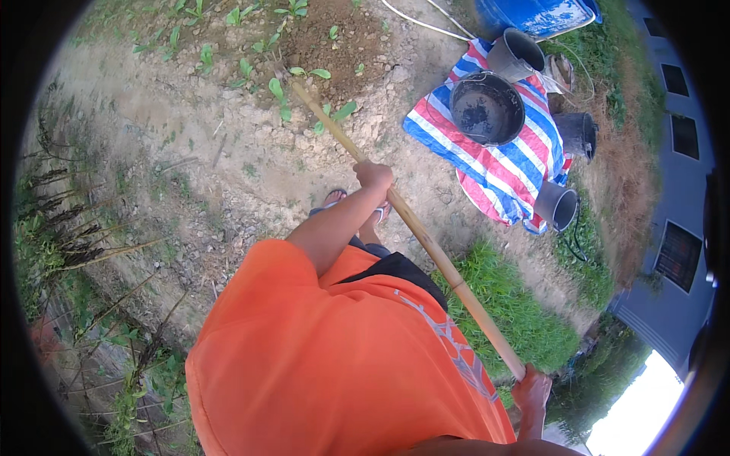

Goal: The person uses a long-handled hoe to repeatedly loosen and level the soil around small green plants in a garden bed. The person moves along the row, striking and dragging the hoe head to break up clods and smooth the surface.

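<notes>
where the long wooden pole (435, 254) slants past the orange shirt (327, 372), i see over my remote view both hands well apart and clamped on it. the left hand (374, 175) wraps it farther out, near the sandaled feet (334, 197); the right hand (531, 386) grips its near end, low on the right side. the far end reaches the brown soil (346, 57) among green seedlings (320, 74), and i cannot make out what is fitted there. right of the pole i have a striped sheet (468, 148) with dark buckets (487, 108) on and around it, a blue container (536, 17) beyond and green grass (509, 304) nearer.
</notes>
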Demonstrator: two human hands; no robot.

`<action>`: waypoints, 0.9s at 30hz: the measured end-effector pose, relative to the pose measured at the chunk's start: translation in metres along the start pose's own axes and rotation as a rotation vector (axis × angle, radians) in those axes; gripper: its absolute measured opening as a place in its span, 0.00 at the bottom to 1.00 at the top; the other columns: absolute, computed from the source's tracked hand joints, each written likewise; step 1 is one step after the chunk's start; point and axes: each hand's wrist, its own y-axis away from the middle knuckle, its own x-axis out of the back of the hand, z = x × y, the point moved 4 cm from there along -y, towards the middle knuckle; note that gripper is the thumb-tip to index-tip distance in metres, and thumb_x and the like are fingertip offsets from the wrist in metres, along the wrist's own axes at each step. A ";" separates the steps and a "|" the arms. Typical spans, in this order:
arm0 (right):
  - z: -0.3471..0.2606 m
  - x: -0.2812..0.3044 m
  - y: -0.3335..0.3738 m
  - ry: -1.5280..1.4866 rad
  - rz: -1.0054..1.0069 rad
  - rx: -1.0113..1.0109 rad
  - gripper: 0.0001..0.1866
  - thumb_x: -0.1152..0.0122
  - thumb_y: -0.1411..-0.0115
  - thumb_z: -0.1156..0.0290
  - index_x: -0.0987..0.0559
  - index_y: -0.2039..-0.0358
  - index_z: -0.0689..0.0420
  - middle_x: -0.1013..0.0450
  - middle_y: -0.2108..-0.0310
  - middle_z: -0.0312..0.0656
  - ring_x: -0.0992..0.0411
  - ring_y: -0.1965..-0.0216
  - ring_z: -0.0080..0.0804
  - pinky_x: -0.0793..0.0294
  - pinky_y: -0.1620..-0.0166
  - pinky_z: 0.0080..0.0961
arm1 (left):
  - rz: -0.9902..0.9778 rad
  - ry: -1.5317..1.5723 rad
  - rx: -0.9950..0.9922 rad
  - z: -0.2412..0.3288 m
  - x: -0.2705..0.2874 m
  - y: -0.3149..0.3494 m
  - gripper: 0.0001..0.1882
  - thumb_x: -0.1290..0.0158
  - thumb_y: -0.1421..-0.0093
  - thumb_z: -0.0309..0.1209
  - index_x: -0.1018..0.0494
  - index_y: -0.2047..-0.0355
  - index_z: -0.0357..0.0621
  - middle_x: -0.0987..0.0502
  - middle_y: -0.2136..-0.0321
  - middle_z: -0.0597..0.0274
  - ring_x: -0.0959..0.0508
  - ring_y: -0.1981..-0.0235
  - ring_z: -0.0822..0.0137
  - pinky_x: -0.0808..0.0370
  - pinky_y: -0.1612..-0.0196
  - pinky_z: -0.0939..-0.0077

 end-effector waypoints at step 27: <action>0.046 -0.007 0.032 0.172 0.219 -0.106 0.06 0.43 0.57 0.78 0.31 0.79 0.58 0.30 0.81 0.50 0.29 0.77 0.54 0.33 0.72 0.49 | -0.099 0.151 0.130 -0.029 -0.009 0.075 0.21 0.49 0.42 0.25 0.46 0.53 0.36 0.30 0.57 0.43 0.21 0.71 0.54 0.20 0.78 0.63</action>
